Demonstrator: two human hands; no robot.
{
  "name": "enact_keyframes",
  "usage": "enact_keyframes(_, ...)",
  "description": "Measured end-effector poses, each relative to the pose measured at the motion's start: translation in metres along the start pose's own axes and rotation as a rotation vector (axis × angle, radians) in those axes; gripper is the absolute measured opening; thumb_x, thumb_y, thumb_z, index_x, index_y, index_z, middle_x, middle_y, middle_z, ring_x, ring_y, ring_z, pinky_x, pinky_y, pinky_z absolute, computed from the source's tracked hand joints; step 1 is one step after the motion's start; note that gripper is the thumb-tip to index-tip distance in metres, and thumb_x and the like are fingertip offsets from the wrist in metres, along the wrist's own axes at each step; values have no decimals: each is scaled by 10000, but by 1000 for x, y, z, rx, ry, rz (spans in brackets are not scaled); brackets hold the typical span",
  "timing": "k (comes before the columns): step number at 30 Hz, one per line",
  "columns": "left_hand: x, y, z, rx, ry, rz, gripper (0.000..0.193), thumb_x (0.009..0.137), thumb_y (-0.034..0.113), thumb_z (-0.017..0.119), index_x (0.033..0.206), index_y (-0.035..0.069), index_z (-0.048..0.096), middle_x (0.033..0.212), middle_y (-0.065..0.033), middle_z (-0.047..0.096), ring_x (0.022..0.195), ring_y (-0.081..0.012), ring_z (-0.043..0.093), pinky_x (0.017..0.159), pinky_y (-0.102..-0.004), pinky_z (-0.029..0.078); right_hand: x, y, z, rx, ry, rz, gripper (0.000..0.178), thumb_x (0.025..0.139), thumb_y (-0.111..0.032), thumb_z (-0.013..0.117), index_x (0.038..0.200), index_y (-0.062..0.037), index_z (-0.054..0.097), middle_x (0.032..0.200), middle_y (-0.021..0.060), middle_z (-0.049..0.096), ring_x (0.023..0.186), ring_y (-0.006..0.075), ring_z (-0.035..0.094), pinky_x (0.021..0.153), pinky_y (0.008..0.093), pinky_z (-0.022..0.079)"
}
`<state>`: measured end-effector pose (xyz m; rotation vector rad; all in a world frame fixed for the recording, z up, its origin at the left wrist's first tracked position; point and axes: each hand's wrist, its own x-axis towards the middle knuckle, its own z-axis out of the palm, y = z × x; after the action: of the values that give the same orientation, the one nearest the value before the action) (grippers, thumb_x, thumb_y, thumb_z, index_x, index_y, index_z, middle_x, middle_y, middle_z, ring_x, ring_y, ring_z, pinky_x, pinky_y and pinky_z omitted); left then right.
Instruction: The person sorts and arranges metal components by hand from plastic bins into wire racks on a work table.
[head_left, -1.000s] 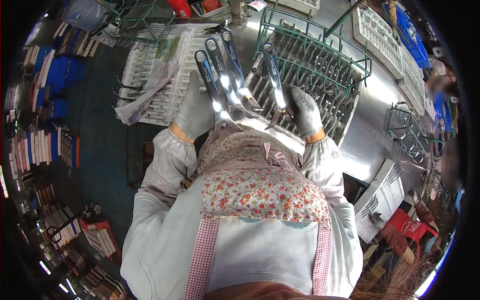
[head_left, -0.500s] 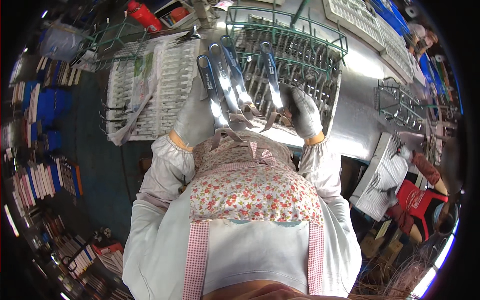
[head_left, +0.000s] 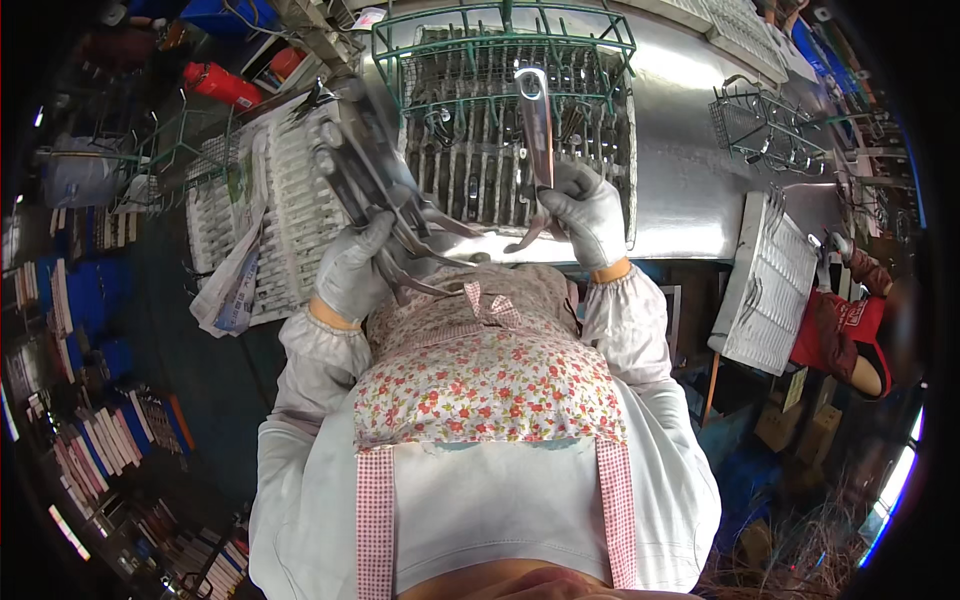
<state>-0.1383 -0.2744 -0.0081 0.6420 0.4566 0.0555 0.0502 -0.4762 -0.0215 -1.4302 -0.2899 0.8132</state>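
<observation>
My left hand, in a pale grey glove, is closed around several metal utensils with long handles and curved ends. They lean to the upper left and are smeared by motion, so their exact kind is unclear. My gloved right hand holds a single shiny metal utensil upright, thumb pressed against it. Its handle has a looped hole at the top, and a bent, strap-like end hangs below the fingers. Behind both hands, a slotted rack holds rows of dark metal pieces.
A green wire frame stands over the rack's far part. At left, a white ribbed tray carries plastic wrapping. A red bottle lies at far left. Wire baskets stand right. Beyond a white tray, a co-worker in red is at work.
My left hand has swung its utensils up and leftward, away from the right one. My right hand has turned its utensil more upright. The whole view has shifted slightly.
</observation>
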Motion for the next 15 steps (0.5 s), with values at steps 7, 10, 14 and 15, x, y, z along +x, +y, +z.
enact_keyframes(7,14,11,-33,1203,11,1112,334,852,98,606,1135,-67,544,950,-148,630,950,-258,615,824,-319,534,2,-1,4,-99,-197,-737,209,657,196,528,751,10,546,908,178,643,880,255,628,732,323,518)
enact_keyframes(10,7,15,-33,-175,-310,376,303,863,30,530,1146,-74,546,1061,-173,601,875,-203,621,776,-268,515,7,-15,10,-225,-258,-902,198,638,186,551,713,9,504,888,203,639,884,305,630,707,349,528)
enact_keyframes(14,9,23,-32,1176,-181,1071,260,784,-10,590,1042,-40,589,1097,-192,579,857,-217,626,725,-277,523,3,-25,20,-176,-243,-722,232,586,185,579,691,-1,490,891,199,641,916,312,621,706,334,525)
enact_keyframes(15,10,17,-45,996,-91,846,249,775,-4,600,1017,-66,599,1126,-211,566,871,-231,621,716,-299,514,7,-23,20,-193,-229,-785,248,589,179,617,688,-8,488,895,195,643,937,303,616,707,326,526)
